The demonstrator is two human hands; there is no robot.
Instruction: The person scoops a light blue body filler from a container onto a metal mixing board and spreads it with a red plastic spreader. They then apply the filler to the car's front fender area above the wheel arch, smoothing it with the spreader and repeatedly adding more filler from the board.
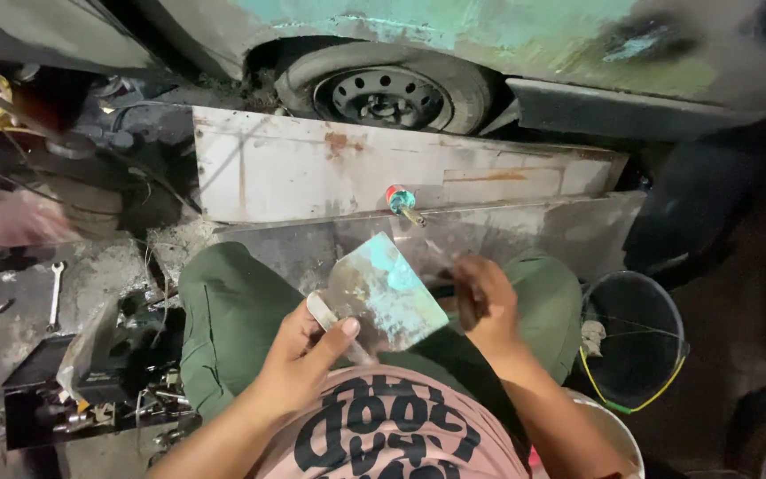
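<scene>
1. Nearest the camera, the left hand (299, 355) is closed on a flat metal scraper blade (383, 288), thumb pressed across the lower corner, fingers curled behind it.
2. That blade, smeared with teal-green paste, is held above the lap in green trousers (232, 310); it tilts with its long axis running from lower left, at the left thumb, up and to the right.
3. Just to the right of the blade, the right hand (485, 302) has its fingers curled inward at the blade's right edge. It seems to pinch something small and dark there, but blur hides it, so I cannot tell what, or whether it grips at all.
4. Both hands meet at the blade: the left bears it, the right works its far side.
5. Beyond, a screwdriver (401, 202) with a red-and-teal handle rests on sheet metal panels (312, 164) before a car wheel (387, 93).
6. A spanner (55, 293) lies at left; a dark bucket (636, 341) stands at right.
</scene>
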